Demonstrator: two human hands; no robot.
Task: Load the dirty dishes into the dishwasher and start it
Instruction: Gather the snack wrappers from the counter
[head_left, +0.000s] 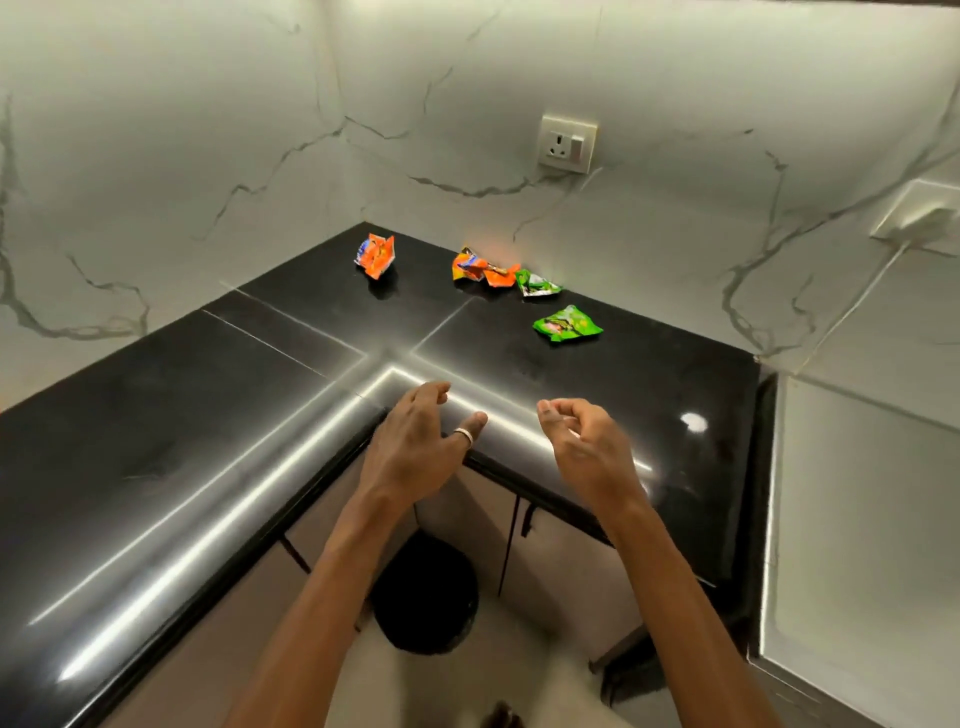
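While your left hand (415, 447) and right hand (584, 441) hover over the corner edge of the black bench (182, 415), both hold nothing, with fingers loosely bent. Two crumpled orange wrappers (375, 254) and two green wrappers (568, 323) lie further back near the wall. Where the dishes are, you cannot tell.

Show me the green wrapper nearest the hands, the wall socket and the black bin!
green wrapper (567, 323): head view, middle of the crumpled packet.
wall socket (567, 143): head view, centre of its white plate.
black bin (425, 597): head view, middle of its dark top.
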